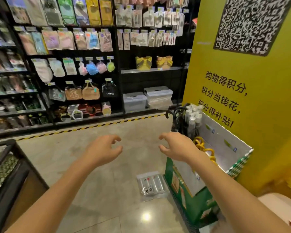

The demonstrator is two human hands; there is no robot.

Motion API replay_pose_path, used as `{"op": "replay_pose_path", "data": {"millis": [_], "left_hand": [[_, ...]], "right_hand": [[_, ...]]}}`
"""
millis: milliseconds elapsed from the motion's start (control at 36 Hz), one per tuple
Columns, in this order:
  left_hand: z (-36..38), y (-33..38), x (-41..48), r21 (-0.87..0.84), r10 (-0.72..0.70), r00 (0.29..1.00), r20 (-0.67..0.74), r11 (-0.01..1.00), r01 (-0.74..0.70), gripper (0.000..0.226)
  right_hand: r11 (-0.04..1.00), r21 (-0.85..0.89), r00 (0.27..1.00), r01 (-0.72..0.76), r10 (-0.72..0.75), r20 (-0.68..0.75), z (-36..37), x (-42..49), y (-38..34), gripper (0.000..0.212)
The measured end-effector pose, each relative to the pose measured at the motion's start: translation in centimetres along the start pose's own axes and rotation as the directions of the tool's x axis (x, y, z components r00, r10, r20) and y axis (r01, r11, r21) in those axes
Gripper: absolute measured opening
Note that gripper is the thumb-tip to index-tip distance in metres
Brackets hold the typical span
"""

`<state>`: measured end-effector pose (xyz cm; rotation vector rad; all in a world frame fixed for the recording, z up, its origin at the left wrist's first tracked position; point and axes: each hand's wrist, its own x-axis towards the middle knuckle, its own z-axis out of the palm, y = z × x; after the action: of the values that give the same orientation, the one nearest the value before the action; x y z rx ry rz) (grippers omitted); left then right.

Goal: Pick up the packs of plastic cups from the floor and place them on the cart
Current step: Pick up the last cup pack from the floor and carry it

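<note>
At the right of the frame, a green-and-white cardboard display bin (pixel 196 207) holds black hooked handles (pixel 175 115), yellow rings (pixel 200 143) and clear-wrapped silvery packs (pixel 193 118); lower centre, a clear flat pack of plastic cups (pixel 151 185) lies on the grey floor (pixel 107 190) just beside it; the left hand (pixel 102 152) and right hand (pixel 178 147) hover mid-frame, fingers loosely curled, grasping nothing.

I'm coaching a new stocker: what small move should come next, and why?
Probably reach the right hand down to the pack of cups: it lies flat on the floor beside the green box, and the left hand holds nothing either.
</note>
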<state>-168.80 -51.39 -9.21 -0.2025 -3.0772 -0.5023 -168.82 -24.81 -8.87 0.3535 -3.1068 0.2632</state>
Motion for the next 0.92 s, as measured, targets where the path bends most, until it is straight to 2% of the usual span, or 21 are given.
{"op": "replay_pose_path", "data": {"millis": [222, 611, 750, 917], "left_hand": [[1.8, 0.7, 9.3, -0.032, -0.004, 1.0, 0.023, 0.999, 0.004, 0.039], [5.7, -2.8, 28.0, -0.092, 0.048, 0.991, 0.125, 0.995, -0.036, 0.043], [7.9, -3.4, 34.0, -0.1, 0.027, 0.991, 0.133, 0.995, -0.014, 0.042], [12.4, -3.7, 40.0, -0.095, -0.015, 0.988, 0.155, 0.995, 0.03, 0.046]], "right_hand": [[1.0, 0.014, 1.0, 0.006, -0.006, 0.015, 0.6, 8.5, 4.4, 0.045], [0.998, 0.006, 0.996, -0.066, 0.065, 0.063, 3.9, 25.5, 8.7, 0.047], [0.996, 0.042, 0.995, -0.082, 0.079, 0.064, 5.9, 31.0, 11.0, 0.046], [0.998, 0.038, 0.99, -0.059, 0.053, 0.129, 10.0, 37.5, 15.0, 0.046]]}}
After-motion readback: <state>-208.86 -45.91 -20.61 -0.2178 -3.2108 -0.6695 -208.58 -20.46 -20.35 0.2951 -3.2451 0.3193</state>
